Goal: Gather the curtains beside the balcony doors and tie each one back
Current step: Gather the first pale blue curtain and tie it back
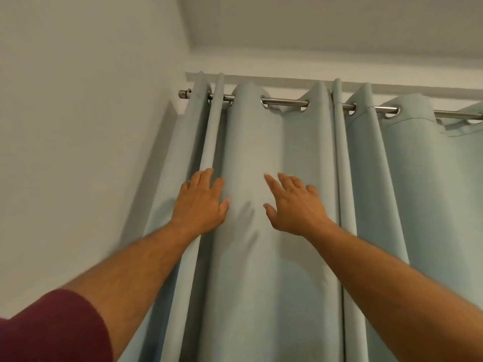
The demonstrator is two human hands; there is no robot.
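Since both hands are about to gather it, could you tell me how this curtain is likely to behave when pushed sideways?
Probably floppy: the curtain hangs in soft folds and dimples beside the left hand. Its eyelets ride a smooth metal rod, so it should slide easily. It looks thick, perhaps fairly heavy.

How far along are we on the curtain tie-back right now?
Done: nothing tied that I can see; no tie-back is in view. The pale blue-green curtain hangs in loose folds on the metal rod, spread rightward to the frame edge. In hand: the left hand lies flat on a fold near the wall, the right hand open against the middle panel, neither gripping. Left: gather the fabric, tie it, then any other curtain.
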